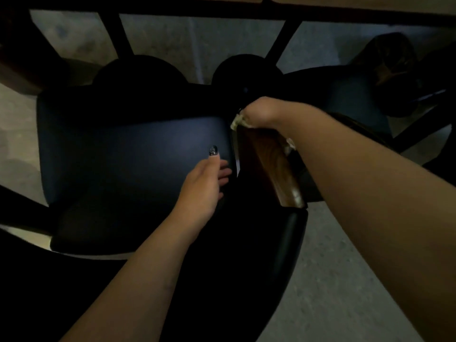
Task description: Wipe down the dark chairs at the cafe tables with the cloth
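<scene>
Head view, dim light. Right hand (265, 111) reaches forward, fingers curled round a pale cloth (238, 122) pressed on the far end of the wooden armrest (276, 166). Armrest long axis runs away from the camera, angled slightly left. Left hand (204, 181) extends over the dark chair (128, 154) seat, fingers loose and straight, holding nothing. Desk (345, 3) edge along the top.

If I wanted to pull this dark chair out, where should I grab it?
Probably the wooden armrest: it is a narrow bar a hand could wrap. Come from above, near its free near end, since the right hand with the cloth covers the far end.
</scene>
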The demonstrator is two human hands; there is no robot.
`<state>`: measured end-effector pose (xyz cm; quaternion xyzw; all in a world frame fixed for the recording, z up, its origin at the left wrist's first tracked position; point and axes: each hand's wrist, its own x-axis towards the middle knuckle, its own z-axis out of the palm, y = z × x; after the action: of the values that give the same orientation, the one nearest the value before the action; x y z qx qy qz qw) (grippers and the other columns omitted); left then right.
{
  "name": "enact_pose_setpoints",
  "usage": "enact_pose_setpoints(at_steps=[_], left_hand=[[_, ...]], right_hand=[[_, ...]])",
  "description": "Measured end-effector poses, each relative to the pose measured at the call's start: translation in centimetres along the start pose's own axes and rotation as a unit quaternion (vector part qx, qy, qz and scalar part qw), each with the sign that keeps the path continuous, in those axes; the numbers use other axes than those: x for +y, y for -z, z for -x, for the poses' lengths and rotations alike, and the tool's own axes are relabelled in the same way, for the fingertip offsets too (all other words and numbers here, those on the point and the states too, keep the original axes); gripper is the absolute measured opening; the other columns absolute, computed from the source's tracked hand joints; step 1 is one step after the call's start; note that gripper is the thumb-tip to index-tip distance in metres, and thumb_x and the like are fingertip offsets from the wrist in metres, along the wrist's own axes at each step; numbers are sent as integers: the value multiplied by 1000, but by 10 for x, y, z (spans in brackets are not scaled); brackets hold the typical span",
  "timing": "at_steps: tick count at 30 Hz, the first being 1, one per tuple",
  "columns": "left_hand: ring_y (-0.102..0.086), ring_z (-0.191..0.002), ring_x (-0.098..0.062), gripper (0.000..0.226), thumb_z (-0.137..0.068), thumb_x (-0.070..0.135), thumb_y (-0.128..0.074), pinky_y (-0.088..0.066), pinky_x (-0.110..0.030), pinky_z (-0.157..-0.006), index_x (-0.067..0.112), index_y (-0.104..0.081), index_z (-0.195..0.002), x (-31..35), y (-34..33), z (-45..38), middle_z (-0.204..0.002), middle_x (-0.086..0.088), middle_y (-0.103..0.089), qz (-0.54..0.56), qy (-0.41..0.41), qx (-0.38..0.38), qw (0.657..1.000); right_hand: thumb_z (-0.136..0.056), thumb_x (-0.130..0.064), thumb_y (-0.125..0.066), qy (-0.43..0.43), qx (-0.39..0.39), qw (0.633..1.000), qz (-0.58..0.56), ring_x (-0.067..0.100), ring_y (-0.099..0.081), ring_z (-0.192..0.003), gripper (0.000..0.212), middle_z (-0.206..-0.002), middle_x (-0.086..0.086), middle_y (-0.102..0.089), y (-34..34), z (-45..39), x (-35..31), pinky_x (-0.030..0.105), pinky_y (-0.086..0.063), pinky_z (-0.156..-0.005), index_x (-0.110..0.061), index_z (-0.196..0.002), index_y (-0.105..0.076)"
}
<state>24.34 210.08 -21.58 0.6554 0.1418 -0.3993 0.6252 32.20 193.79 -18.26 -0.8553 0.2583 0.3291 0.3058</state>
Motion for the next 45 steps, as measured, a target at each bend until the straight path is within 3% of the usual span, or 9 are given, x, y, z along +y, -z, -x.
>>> enact_pose_setpoints(at_steps=[4,8,10,18,25,30,34,41,45], left_hand=[[-60,-105,-11,22,-103,38,-36,-46,-32,-87,33,-55,-96,-4,-9,6,-116,3,-64,-30,-15,-9,999],[-60,-107,-9,19,-102,40,-36,-47,-33,-91,38,-53,-97,-9,-6,6,-117,8,-62,-43,-13,-10,999],[-60,-107,-7,17,-100,43,-39,-47,-31,-92,39,-55,-100,-12,-8,8,-114,13,-62,-57,-17,-19,998],[-44,-128,4,49,-99,40,-42,-33,-9,-100,49,-27,-145,-15,-12,16,-141,17,-47,-106,-54,-112,987],[-31,-121,15,52,-99,45,-37,-25,14,-75,41,-26,-150,-11,-15,19,-144,24,-37,-138,-48,-136,980],[-30,-120,20,70,-83,60,-40,-27,11,-75,45,-25,-150,-11,-16,22,-136,33,-35,-111,-38,-151,982],[-33,-91,39,76,-80,59,-42,-28,12,-71,43,-22,-151,-12,-18,25,-131,37,-32,-97,-38,-156,982],[-49,-125,6,44,-104,31,-35,-39,-14,-103,23,-42,-147,-11,-15,23,-145,9,-49,-112,-59,-152,980],[-63,-113,-12,35,-104,23,-36,-44,-35,-105,22,-66,-122,-11,-12,22,-118,2,-70,-81,-37,-87,992]], right_hand=[[-96,-9,-42,-41,18,961,-272,21,-59,-60,25,-78,10,-61,5,-6,31,20,-49,-48,-7,-87,-65],[-95,-13,-49,-23,77,927,-367,34,-62,-103,24,-114,18,-65,-11,17,41,37,-47,-89,-6,-107,-69],[-97,-16,-45,-11,146,913,-381,25,-56,-115,32,-129,16,-58,-20,36,49,15,-46,-83,-4,-124,-59],[-92,-15,-55,-61,93,826,-552,17,-66,-65,29,-70,7,-70,-46,120,58,24,-51,-61,-8,-69,-71],[-103,-13,-29,-92,62,904,-414,30,-48,-123,40,-143,22,-43,-54,87,78,4,-34,-46,6,-137,-41],[-95,-9,-48,-93,97,838,-529,7,-64,-56,27,-65,7,-66,-61,113,68,11,-41,-45,-9,-75,-67],[-92,-17,-50,10,162,764,-624,17,-66,-77,24,-83,9,-71,-84,153,70,26,-51,-66,-17,-86,-74],[-91,-12,-48,180,273,936,-133,17,-26,-143,45,-150,-4,-38,-66,150,55,24,-20,-116,-17,-135,-54],[-91,-23,-45,160,191,934,257,36,-17,-142,45,-149,7,-36,-41,84,30,42,-5,-117,-13,-134,-52]])
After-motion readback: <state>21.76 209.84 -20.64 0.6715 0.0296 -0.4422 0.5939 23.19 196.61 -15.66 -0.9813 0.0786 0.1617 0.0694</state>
